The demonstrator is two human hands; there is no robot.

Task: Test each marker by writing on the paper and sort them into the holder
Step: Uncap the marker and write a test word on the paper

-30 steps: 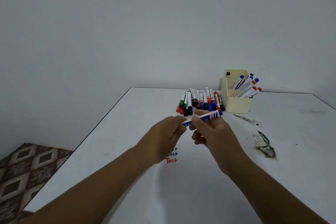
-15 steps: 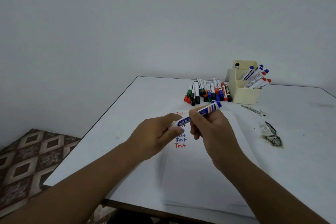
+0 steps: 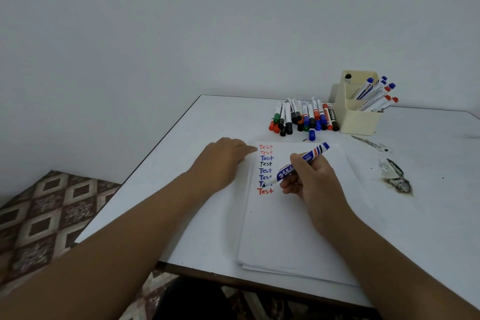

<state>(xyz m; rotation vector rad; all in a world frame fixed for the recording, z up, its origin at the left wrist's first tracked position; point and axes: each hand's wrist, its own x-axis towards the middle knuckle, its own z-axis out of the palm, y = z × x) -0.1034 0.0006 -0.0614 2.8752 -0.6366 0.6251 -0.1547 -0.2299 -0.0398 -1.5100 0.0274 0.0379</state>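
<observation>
The right hand (image 3: 315,184) has its fingers curled round the barrel of a blue-and-white whiteboard marker (image 3: 296,165), pinching it in a writing grip with the uncapped tip pointing near-left, down at the sheet. The tip sits at the column of handwritten "Test" words (image 3: 265,169), level with the second-lowest line; whether it touches the paper cannot be told. The left hand (image 3: 223,161) lies on the table just left of the sheet's far-left corner, fingers loosely bent; whether it still holds the cap cannot be told.

Half a second ago both hands held this marker up in the air, the left at its cap end. Now the cap is off, the hands have parted, and the marker has come down to the page. That means the writing test of this marker is about to begin or has just begun.

The marker has a white body with a blue label and blue, orange and black bands near its rear end. The white stack of paper (image 3: 293,228) lies at the near edge of the white table (image 3: 428,215). Beyond it a heap of capped markers in mixed colours (image 3: 302,118) waits untested, and to their right the cream plastic holder (image 3: 359,117) already has several markers in it.
</observation>
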